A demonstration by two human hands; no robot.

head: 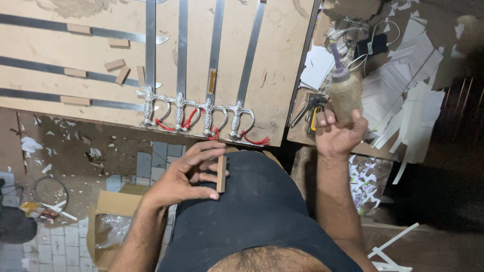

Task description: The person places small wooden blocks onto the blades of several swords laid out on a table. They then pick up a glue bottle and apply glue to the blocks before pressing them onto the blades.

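My left hand (187,174) holds a small flat wooden strip (221,174) upright against my dark shorts, fingers spread along its edge. My right hand (339,135) grips a brownish glue bottle (345,93) with a purple nozzle, raised beside the board's right edge. On the tan wooden board (282,60) in front of me lie several swords with silver hilts (209,116) and red tassels, blades pointing away. More blades lie crosswise on the left, with small wooden blocks (115,64) on and near them.
A second surface at the right carries white paper scraps (403,85), pliers (305,108), a cloth and a cable. A cardboard box (113,211) stands on the tiled floor at lower left, near scattered debris and a wire ring (50,189).
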